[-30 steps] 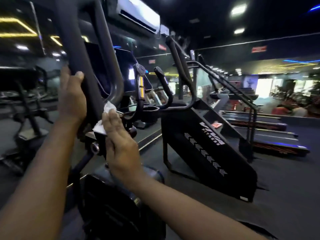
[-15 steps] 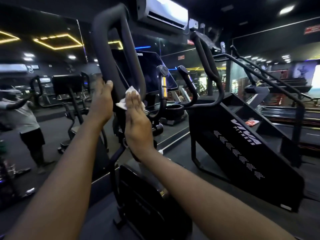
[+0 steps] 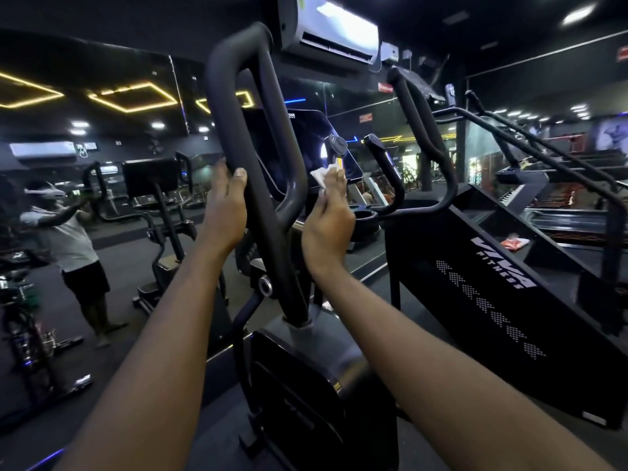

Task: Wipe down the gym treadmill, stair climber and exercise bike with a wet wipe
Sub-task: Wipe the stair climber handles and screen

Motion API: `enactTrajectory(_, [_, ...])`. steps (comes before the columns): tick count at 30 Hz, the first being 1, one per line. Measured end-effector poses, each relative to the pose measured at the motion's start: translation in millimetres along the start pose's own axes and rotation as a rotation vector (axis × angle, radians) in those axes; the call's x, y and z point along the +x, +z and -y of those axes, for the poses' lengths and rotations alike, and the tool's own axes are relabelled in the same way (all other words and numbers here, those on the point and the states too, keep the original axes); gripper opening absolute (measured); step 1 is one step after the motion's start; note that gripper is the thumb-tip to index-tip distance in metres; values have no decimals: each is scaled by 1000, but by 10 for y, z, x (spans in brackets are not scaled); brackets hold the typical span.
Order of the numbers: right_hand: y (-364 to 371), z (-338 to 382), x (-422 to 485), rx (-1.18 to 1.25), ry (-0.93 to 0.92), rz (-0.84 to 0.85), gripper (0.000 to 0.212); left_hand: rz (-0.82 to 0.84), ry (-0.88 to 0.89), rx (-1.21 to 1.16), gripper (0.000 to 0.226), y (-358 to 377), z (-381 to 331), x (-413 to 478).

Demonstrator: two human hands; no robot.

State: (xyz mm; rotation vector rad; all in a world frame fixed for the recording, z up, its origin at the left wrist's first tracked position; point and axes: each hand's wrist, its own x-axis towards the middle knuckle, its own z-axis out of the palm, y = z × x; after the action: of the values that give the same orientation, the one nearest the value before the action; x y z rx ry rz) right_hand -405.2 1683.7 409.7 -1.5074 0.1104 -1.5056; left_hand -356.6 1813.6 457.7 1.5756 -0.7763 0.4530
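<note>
Left hand [image 3: 224, 212] gripping, right hand [image 3: 328, 229] pinching

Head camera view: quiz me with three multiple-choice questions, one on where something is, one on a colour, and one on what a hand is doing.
1. Where does the red packet lie?
A. on a step of the stair climber
B. in a cup holder
C. on the floor

2. What colour is the wet wipe in the right hand?
A. blue
B. white
C. yellow

3. What is the left hand doing?
A. hanging free
B. pressing flat on a screen
C. gripping the black handlebar

Answers:
1 A: the packet sits on a dark tread above the machine's side panel.
2 B: it shows white beyond the fingertips.
3 C: the thumb and fingers wrap round the bar.
</note>
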Motion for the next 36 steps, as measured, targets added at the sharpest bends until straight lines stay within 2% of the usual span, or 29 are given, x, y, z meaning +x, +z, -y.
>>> enactTrajectory(1, [10,-4,-22,-12,-21,27,41,-2,5,0,42,0,4,4])
enactTrajectory(3, [40,-47,-265,-21,-152,193,37,-19,0,-4,46,4,27,23])
enactTrajectory(5, [49,-139,-547,19,-254,369,43,-24,-7,-6,51,12,32,24])
enactTrajectory(6, [40,-200,-574,30,-279,389,45,-26,-4,0,52,24,35,12])
enactTrajectory(8, [73,-237,-363,45,-254,361,46,-53,16,9,47,35,40,9])
enactTrajectory(11, [91,-231,3,67,-41,251,46,-55,24,-2,37,50,45,12])
enactTrajectory(13, [101,-202,65,90,27,220,45,-55,21,1,38,60,59,8])
enactTrajectory(17, [151,-148,-330,105,-133,270,47,-90,16,26,52,91,90,4])
enactTrajectory(20, [244,-93,-197,132,-50,208,46,-126,35,15,42,112,101,0])
enactTrajectory(23, [285,17,157,143,41,187,46,-110,24,42,42,108,98,-1])
enactTrajectory(26, [294,27,72,68,-44,198,47,-97,47,61,30,90,87,0])
enactTrajectory(30, [301,-137,-201,-11,-208,303,53,-128,96,135,47,72,75,21])
enactTrajectory(36, [455,28,623,-39,-209,391,54,-268,250,322,33,67,-69,127])
